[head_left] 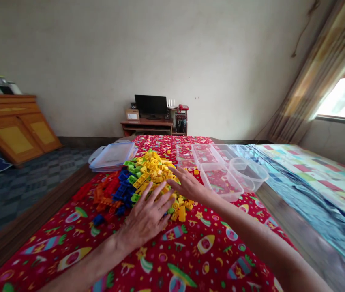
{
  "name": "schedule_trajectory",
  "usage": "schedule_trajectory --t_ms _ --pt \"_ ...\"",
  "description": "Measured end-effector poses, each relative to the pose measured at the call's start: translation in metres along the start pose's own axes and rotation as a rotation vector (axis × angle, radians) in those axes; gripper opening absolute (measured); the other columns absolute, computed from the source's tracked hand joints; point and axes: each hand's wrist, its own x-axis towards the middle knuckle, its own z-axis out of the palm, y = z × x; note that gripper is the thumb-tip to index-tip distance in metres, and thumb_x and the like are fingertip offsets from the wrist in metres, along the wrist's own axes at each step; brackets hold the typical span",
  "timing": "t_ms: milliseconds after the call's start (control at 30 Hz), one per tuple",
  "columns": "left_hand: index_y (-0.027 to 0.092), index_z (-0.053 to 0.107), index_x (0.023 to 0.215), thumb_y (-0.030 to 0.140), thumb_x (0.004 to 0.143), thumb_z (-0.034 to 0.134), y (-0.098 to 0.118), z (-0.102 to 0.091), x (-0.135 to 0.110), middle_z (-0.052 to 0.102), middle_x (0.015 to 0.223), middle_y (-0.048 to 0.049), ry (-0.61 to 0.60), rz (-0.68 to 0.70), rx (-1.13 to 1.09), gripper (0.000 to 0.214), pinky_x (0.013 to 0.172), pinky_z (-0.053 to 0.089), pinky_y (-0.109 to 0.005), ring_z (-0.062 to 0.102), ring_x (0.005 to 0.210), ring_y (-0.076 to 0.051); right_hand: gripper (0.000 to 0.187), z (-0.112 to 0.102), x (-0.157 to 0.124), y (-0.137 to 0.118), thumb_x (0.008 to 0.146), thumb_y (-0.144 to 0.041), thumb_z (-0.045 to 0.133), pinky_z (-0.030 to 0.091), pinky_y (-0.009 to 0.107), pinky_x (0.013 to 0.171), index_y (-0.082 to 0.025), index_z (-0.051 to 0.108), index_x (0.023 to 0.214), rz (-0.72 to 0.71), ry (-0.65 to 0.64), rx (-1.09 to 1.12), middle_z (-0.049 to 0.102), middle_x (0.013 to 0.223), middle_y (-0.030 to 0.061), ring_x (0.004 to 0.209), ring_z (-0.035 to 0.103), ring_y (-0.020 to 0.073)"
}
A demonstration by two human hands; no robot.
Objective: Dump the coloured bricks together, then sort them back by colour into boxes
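A pale wall backs the room, a monitor (pixel 151 106) on its stand low against it, daylight pouring in from the window (pixel 344 99) at the right. Front and centre: the table, dressed in a red printed cloth (pixel 202 251), with brown wooden edging (pixel 34 229) showing down both sides. Room to move? A broad strip of print runs from the heap toward the left edge, and more lies in front, where both forearms reach in. The right is tighter — clear plastic boxes (pixel 238 194) and a round tub (pixel 256 173) crowd that side, while lids (pixel 113 154) sit at the far left.

In the middle, the heap of toy bricks: yellow bricks (pixel 152 168) piled highest, green bricks (pixel 132 179) among them, blue bricks (pixel 123 188) next, red and orange bricks (pixel 107 188) leftmost. One loose blue brick (pixel 98 220) lies near the front.

Now the hands! The left hand (pixel 148 214) is palm down, fingers fanned wide at the heap's near side. The right hand (pixel 188 184) comes across from the right, thumb and forefinger apart, fingertips at the yellow bricks — whether any brick sits under either palm, I can't tell.
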Motion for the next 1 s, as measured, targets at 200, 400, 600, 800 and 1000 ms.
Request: schedule_trajectory --t_ms 200,400,600,800,1000 --pt "0.024 0.056 0.132 0.03 0.089 0.05 -0.039 -0.017 0.002 0.039 0.151 -0.0053 -0.042 -0.185 0.047 0.044 0.117 0.015 -0.057 0.023 0.143 -0.033 0.074 0.011 0.003 -0.016 0.086 -0.047 0.059 0.043 0.054 0.099 -0.02 0.03 0.149 0.234 -0.2 0.028 0.043 0.143 0.0215 0.133 0.041 0.037" --pt "0.029 0.038 0.145 0.043 0.089 0.049 -0.091 0.014 -0.007 0.025 0.157 -0.0083 -0.137 -0.523 0.037 0.06 0.107 0.02 -0.069 0.012 0.143 -0.045 0.097 0.024 0.021 -0.035 0.07 -0.057 0.073 0.035 0.064 0.1 -0.029 0.026 0.151 0.223 -0.404 -0.011 0.02 0.155 0.0203 0.139 0.023 0.046" --pt "0.025 0.036 0.146 0.052 0.083 0.054 -0.111 0.028 -0.004 0.037 0.15 -0.0155 -0.295 -0.741 -0.008 0.071 0.106 0.027 -0.063 0.031 0.136 -0.045 0.092 0.039 0.047 -0.012 0.07 -0.05 0.074 0.04 0.049 0.099 -0.033 0.03 0.149 0.327 -0.311 0.048 0.04 0.143 0.016 0.129 0.042 0.0374" --pt "0.014 0.048 0.135 0.046 0.082 0.053 -0.115 0.039 0.012 0.053 0.133 -0.0156 -0.161 -0.651 -0.06 0.062 0.103 0.041 -0.044 0.05 0.123 -0.032 0.082 0.053 0.054 0.0 0.066 -0.039 0.077 0.043 0.039 0.094 -0.023 0.044 0.139 0.341 -0.145 0.175 0.054 0.123 0.0121 0.111 0.055 0.0265" --pt "0.016 0.047 0.133 0.051 0.09 0.038 -0.126 0.009 -0.008 0.054 0.135 -0.0118 -0.043 -0.541 -0.248 0.057 0.107 0.039 -0.041 0.051 0.124 -0.025 0.075 0.041 0.051 0.001 0.065 -0.029 0.078 0.046 0.038 0.092 -0.023 0.049 0.134 0.321 -0.106 0.309 0.061 0.12 0.0093 0.109 0.059 0.0248"
